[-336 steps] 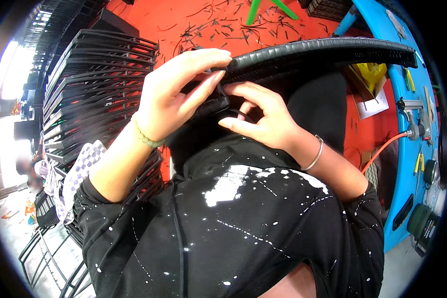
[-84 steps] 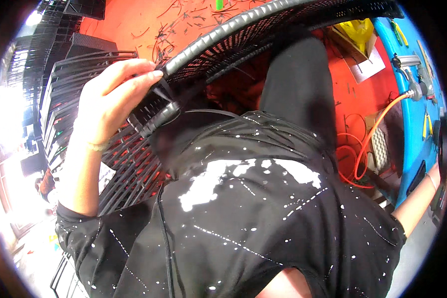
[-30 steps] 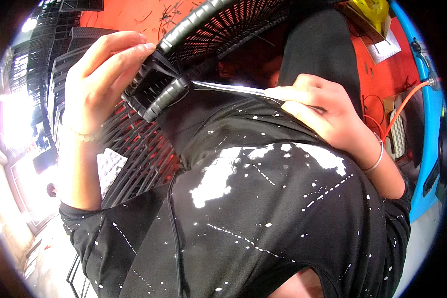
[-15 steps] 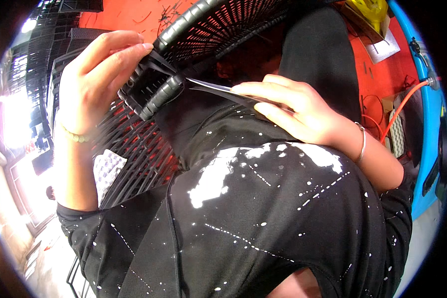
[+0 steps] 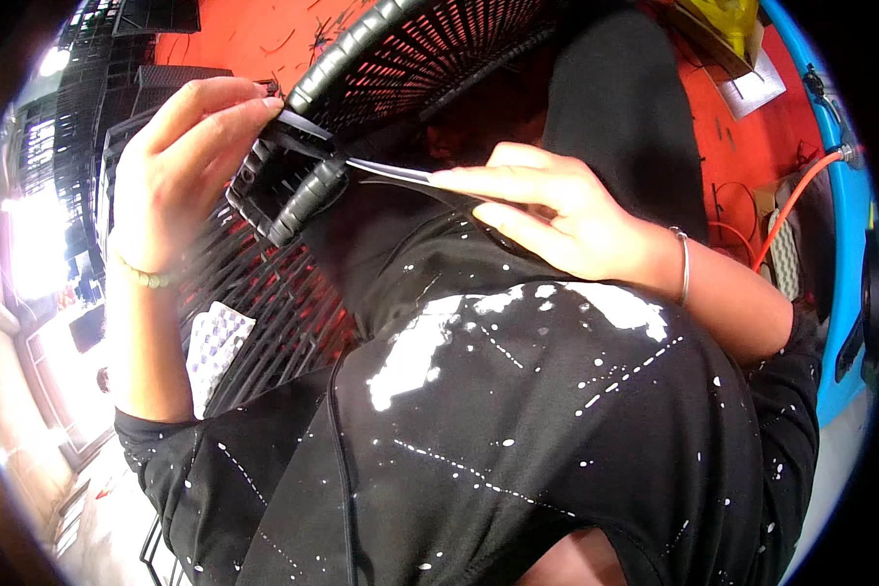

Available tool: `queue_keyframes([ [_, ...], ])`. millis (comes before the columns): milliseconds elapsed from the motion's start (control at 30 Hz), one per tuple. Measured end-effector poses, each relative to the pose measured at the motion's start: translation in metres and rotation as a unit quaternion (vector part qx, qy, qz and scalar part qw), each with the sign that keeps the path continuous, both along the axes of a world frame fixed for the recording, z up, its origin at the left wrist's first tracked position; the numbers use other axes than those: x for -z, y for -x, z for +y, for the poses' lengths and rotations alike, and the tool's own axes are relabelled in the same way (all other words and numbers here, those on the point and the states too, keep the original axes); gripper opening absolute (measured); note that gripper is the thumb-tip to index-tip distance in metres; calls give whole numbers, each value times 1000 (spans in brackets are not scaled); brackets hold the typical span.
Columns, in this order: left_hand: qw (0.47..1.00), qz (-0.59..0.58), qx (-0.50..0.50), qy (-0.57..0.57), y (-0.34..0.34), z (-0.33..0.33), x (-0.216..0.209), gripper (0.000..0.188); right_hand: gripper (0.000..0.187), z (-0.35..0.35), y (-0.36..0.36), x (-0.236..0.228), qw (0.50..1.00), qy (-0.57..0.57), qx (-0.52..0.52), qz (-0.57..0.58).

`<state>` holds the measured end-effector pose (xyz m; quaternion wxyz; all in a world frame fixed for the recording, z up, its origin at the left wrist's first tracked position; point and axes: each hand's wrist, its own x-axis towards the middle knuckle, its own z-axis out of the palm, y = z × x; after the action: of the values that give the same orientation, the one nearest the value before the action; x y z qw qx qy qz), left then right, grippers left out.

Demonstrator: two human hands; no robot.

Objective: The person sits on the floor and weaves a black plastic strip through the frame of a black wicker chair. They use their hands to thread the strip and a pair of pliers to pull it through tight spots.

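Observation:
A flat black plastic strip (image 5: 393,174) runs between my hands, crossing the corner of a woven black frame (image 5: 308,200) whose bars are wrapped in the same kind of strip. My left hand (image 5: 176,156) pinches the strip at the upper left, thumb and forefinger together beside the wrapped bar. Further right, my right hand (image 5: 581,220) has the strip's other stretch between thumb and straight fingers, low above my lap. Light glints off the strip on both sides of the corner. How it passes round the bar is partly hidden.
Behind the corner rises a woven black panel (image 5: 430,59). Black slats (image 5: 264,322) lie left of my lap, with a patterned cloth (image 5: 218,347) on them. Strip scraps litter the red floor (image 5: 249,39). At right are a blue curved edge (image 5: 845,254) and an orange hose (image 5: 794,205).
My right hand has shifted left, closer to the frame corner. My left hand has dropped slightly and moved left. Both still hold the strip, and the frame corner sits slightly further left.

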<state>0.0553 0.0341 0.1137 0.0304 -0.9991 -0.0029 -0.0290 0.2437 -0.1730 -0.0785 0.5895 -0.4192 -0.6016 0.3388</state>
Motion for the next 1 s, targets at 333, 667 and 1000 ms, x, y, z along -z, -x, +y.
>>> queue_keyframes([
  [333,992,82,49,-77,-9,-7,-18,31,34,-8,-4,-3,993,88,-58,61],
  [667,983,99,126,-92,-19,-4,-21,29,35,-11,-3,-8,985,123,-91,85],
  [1000,972,115,164,-121,-18,-3,-23,33,35,-11,0,12,998,25,-34,44],
])
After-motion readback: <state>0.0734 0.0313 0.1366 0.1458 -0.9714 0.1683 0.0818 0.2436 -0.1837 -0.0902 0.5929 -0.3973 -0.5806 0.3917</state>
